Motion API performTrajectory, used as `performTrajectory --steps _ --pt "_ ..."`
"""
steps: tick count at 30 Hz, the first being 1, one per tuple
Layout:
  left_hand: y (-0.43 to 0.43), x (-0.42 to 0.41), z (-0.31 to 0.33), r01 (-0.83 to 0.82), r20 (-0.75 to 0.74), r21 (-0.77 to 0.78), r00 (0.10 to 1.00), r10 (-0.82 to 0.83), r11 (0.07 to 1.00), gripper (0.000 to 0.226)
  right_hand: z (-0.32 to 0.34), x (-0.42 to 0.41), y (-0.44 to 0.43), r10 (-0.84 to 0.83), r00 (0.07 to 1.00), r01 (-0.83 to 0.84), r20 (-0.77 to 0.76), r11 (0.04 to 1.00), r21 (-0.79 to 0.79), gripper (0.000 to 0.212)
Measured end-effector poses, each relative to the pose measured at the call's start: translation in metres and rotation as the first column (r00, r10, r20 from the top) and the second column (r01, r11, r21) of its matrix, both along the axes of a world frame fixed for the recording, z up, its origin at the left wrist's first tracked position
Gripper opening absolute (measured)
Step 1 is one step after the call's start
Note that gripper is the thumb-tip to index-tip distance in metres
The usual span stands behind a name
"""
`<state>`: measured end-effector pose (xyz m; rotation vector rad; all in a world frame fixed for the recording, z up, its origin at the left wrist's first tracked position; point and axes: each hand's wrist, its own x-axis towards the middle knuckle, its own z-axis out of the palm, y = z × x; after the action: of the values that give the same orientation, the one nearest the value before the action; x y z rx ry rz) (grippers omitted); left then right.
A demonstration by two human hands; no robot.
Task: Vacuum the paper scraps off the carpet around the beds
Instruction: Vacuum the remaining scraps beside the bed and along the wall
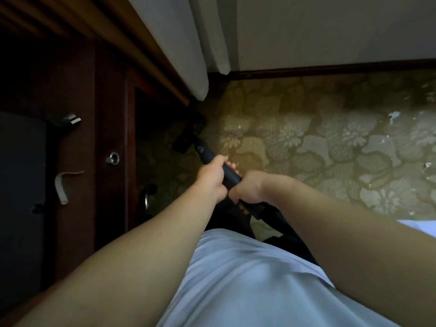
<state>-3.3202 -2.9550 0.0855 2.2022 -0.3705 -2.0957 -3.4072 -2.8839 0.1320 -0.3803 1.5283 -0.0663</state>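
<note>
Black wand runs through the middle of the frame, from the lower right up and left to the vacuum head. The head sits on the carpet in the dark corner left of centre, just below the hem of a white curtain. The left hand grips the wand higher up, its fingers wrapped around the tube. The right hand is clenched on the wand right behind it, and the two hands touch. A ribbed hose leaves the wand's near end toward the lower right.

The carpet is green-gold with a pale flower pattern. White paper scraps lie scattered on it at the right edge of the frame, well apart from the head. A dark wood cabinet with a metal knob fills the left side. A dark baseboard crosses the upper right. A pale blue shirt fills the bottom centre.
</note>
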Motion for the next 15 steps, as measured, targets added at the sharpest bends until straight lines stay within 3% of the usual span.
performTrajectory --steps 11,15 --pt "0.193 -0.040 0.027 0.101 -0.083 0.099 0.992 -0.093 0.990 0.014 0.029 -0.033 0.202 -0.043 0.996 0.045 -0.074 0.999 0.018 0.015" --pt "0.274 -0.058 0.040 0.181 -0.116 0.128 0.979 -0.167 0.975 0.018 0.045 -0.047 0.287 -0.166 0.985 0.168 -0.042 0.984 0.054 0.010"
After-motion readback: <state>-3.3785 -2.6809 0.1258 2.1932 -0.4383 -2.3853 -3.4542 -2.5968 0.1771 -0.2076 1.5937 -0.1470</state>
